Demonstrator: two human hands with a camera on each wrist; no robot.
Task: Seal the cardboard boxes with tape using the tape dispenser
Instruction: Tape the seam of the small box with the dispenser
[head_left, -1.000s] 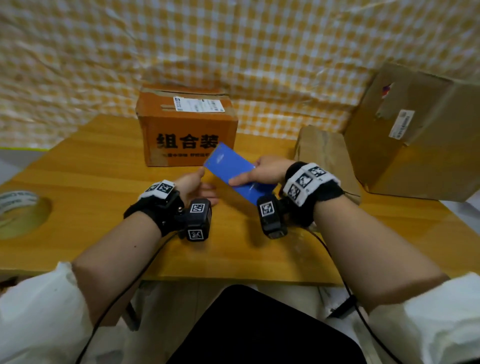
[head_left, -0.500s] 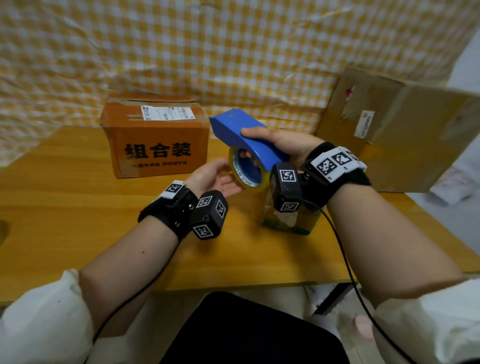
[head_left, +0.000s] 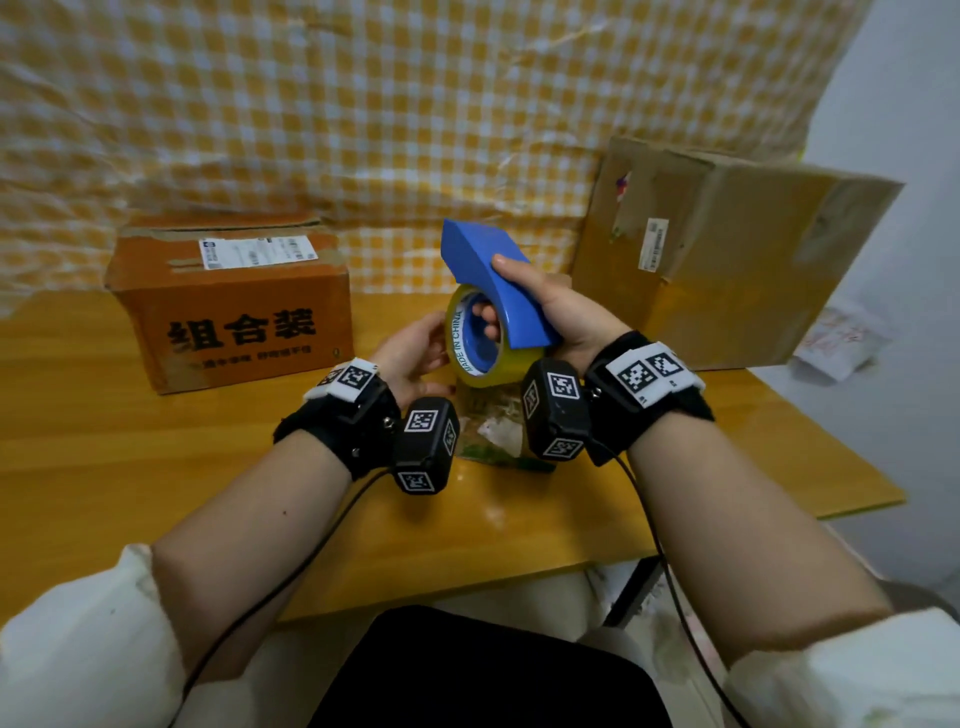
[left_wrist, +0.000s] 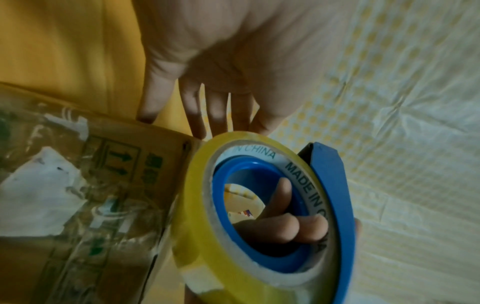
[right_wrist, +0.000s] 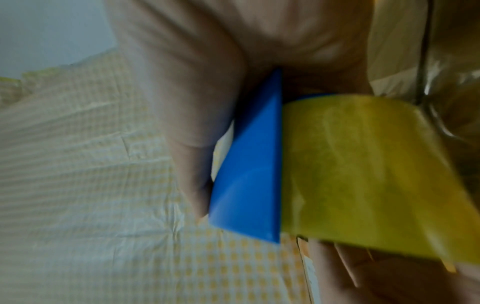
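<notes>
My right hand (head_left: 550, 306) grips a blue tape dispenser (head_left: 493, 283) that carries a yellow tape roll (head_left: 467, 358), fingers curled through the roll's core and thumb on the blue cover. The dispenser (left_wrist: 330, 197) is held above a small taped cardboard box (head_left: 493, 436), which the hands mostly hide. My left hand (head_left: 415, 348) is open, its straight fingers (left_wrist: 218, 111) reaching to the far side of the roll (left_wrist: 197, 205). In the right wrist view the blue cover (right_wrist: 252, 174) and yellow roll (right_wrist: 363, 174) are blurred. An orange printed box (head_left: 234, 312) stands at the back left.
A large brown cardboard box (head_left: 727, 265) leans at the back right on the wooden table (head_left: 156, 457). A yellow checked cloth (head_left: 363, 104) hangs behind. The table's right edge is near, with crumpled paper (head_left: 836, 338) on the floor beyond.
My right hand has lifted the dispenser off the table and turned it upright, roll facing me. My left hand has come up to the roll. The view has shifted to the right.
</notes>
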